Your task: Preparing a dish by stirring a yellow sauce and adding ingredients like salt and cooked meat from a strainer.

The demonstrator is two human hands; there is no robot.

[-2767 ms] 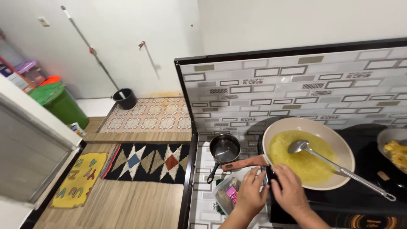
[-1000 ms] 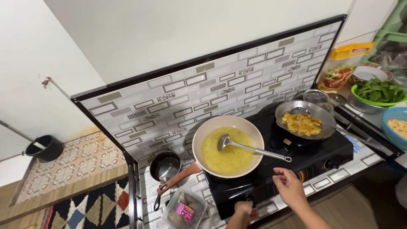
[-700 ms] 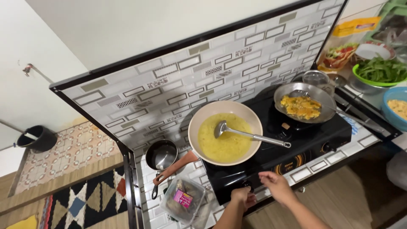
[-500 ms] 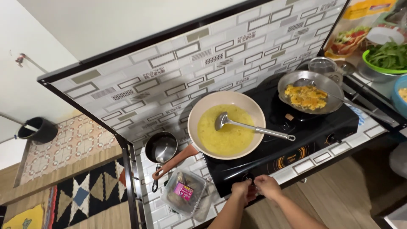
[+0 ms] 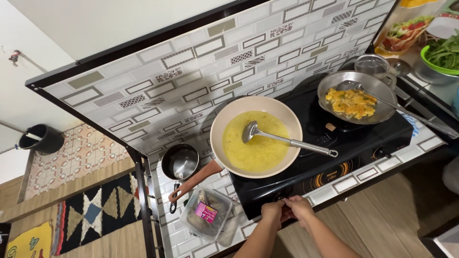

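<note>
My left hand and my right hand meet at the front left knob of the black two-burner stove, fingers pinched around it; the knob itself is hidden. Just above them a cream pan with a brown handle sits on the left burner, full of yellow liquid. A metal ladle rests in it, its handle pointing right. A metal wok with yellow fried food sits on the right burner.
A small steel saucepan and a clear plastic tub of food stand on the tiled counter left of the stove. A green bowl of leaves and a glass-lidded pot stand at the far right. Patterned rugs cover the floor.
The view has swung from the floor to the stove and moved closer. My right hand came down from the stove's front edge to join my left hand at the left knob.
</note>
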